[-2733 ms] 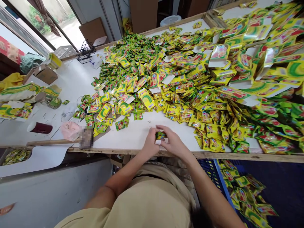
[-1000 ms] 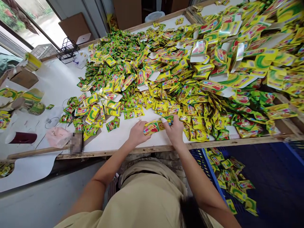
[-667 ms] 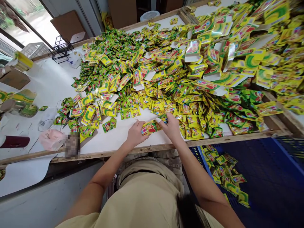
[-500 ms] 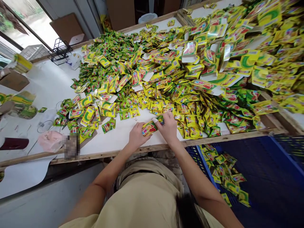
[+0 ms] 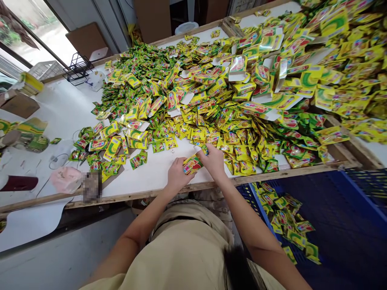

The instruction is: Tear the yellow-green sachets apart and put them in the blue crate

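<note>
A small yellow, green and red carton (image 5: 192, 165) is held just above the front of the white table. My left hand (image 5: 178, 175) is closed around its left end. At the other end, my right hand (image 5: 213, 162) has its thumb and fingers closed by the carton's upper right end, with a bit of green and yellow wrapper (image 5: 205, 149) between them. Whether that wrapper is a separate sachet or part of the carton, I cannot tell. Just beyond my hands lie loose yellow sachets (image 5: 198, 134), at the near edge of a large heap.
Flattened and folded cartons (image 5: 238, 66) are mixed into the heap of sachets (image 5: 145, 60). Below the table's wooden edge at right, a blue crate (image 5: 329, 209) holds several filled packs (image 5: 287, 217). A pink bag (image 5: 65, 179), a dark red cup (image 5: 21, 183) and a jar (image 5: 33, 141) stand at left.
The carton and my left hand have shifted slightly right, and the carton's printed face shows more. My right hand stays by its upper end. The view has moved a little.
</note>
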Action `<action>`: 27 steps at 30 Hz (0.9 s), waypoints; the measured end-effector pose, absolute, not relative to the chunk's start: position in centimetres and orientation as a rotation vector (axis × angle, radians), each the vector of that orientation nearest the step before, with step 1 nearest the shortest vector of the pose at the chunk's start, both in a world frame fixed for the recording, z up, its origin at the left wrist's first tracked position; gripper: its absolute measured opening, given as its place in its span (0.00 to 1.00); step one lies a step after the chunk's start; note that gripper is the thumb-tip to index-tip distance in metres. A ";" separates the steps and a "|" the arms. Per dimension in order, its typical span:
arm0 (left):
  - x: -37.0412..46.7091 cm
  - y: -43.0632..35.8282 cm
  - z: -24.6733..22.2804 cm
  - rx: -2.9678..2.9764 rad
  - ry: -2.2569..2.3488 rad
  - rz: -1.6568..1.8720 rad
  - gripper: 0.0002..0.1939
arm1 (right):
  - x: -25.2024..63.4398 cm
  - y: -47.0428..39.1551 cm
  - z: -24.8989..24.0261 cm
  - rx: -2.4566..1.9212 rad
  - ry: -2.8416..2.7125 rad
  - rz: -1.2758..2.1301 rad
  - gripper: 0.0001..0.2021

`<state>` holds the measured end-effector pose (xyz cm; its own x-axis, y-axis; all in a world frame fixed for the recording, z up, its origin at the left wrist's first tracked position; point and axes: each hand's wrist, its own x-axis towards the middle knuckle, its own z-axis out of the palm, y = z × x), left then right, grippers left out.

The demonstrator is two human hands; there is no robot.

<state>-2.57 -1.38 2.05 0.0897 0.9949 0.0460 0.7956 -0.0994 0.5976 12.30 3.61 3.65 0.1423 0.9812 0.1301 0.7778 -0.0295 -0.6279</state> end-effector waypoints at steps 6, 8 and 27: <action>-1.6 -2.0 2.3 1.758 1.771 0.584 0.35 | 12.6 3.5 3.8 -1.758 -1.807 0.614 0.15; -1.9 -1.7 2.7 1.682 1.687 0.478 0.35 | 13.5 4.0 4.1 -1.513 -1.936 0.864 0.13; -2.4 0.1 0.9 0.977 1.089 0.933 0.24 | 14.8 4.0 6.5 -1.335 -2.194 0.639 0.10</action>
